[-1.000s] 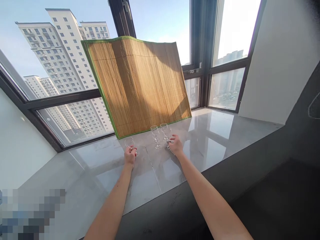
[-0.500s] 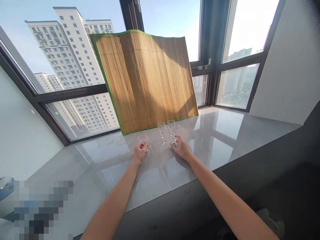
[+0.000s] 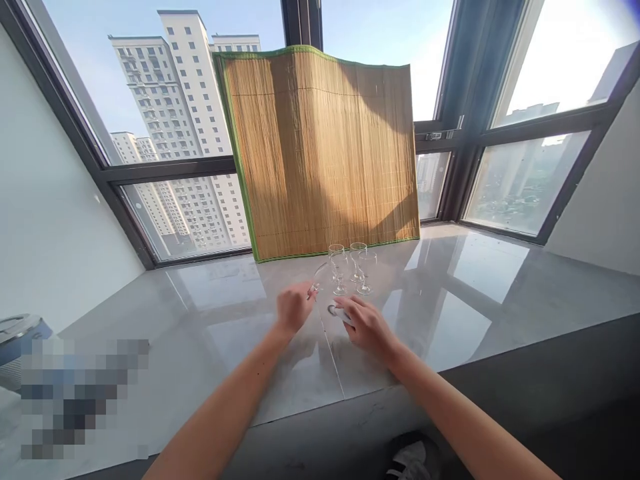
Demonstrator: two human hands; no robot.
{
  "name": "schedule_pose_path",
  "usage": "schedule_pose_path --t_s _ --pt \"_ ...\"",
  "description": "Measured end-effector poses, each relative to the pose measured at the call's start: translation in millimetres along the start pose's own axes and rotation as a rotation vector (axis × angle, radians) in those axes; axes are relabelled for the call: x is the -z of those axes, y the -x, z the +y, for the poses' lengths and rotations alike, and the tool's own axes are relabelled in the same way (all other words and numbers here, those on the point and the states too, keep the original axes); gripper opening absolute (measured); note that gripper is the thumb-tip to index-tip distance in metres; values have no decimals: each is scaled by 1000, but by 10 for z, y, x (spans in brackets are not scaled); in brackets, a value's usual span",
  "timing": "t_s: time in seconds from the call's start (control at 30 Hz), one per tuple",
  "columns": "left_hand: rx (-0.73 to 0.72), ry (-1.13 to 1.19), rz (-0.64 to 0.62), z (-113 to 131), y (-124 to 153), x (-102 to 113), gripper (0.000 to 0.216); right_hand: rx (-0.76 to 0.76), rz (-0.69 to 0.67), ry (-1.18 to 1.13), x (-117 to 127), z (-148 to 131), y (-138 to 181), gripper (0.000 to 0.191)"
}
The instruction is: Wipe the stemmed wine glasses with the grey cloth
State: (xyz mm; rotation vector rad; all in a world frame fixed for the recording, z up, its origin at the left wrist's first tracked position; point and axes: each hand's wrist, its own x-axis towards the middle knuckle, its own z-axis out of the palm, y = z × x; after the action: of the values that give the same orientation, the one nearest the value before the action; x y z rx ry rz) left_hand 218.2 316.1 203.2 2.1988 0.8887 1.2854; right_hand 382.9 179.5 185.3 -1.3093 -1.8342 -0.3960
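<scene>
My left hand (image 3: 293,309) pinches a clear wine glass (image 3: 321,275) by its stem and holds it tilted just above the grey marble sill (image 3: 210,313). My right hand (image 3: 367,325) is right beside it, palm down, its fingertips closed on a small white object (image 3: 337,311) that I cannot make out. Three more clear wine glasses (image 3: 356,267) stand upright close together just beyond both hands, in front of a bamboo mat (image 3: 325,147).
The green-edged bamboo mat leans upright against the window frame (image 3: 170,170). A white wall (image 3: 45,220) closes the sill on the left, and a round grey-blue object (image 3: 17,333) sits at its left end. The dark front edge (image 3: 500,373) runs below my arms.
My left hand has carried its glass to the right, tilted, up to the standing glasses. My right hand has drawn back a little from them with the small white object.
</scene>
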Motion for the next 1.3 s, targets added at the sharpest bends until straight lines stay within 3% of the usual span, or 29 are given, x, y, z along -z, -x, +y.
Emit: schedule_pose_path --t_s 0.1,0.2,0.37,0.5,0.6,0.8,1.0,1.3 --pt "-69 26 -6 45 -6 38 18 129 56 118 31 -75 -137 52" --pt "-121 6 -22 32 -30 48 15 146 81 161 39 -53 -366 49" --pt "-123 -87 21 -128 -49 -38 17 -49 140 51 -15 79 -562 43" --pt "-70 -96 69 -261 -67 -101 19 -234 223 -126 -84 168 -408 44" --pt "-84 -104 45 -261 -60 -128 19 -350 172 -219 -107 183 -292 45" --pt "-150 -102 -9 -146 -33 -121 28 -378 44 -378 -117 85 -367 48" --pt "-133 -99 -54 -113 -6 -193 20 -528 186 -717 8 -6 -411 51" --pt "-144 -79 -109 -50 50 -296 18 -494 413 -268 191 107 -131 33"
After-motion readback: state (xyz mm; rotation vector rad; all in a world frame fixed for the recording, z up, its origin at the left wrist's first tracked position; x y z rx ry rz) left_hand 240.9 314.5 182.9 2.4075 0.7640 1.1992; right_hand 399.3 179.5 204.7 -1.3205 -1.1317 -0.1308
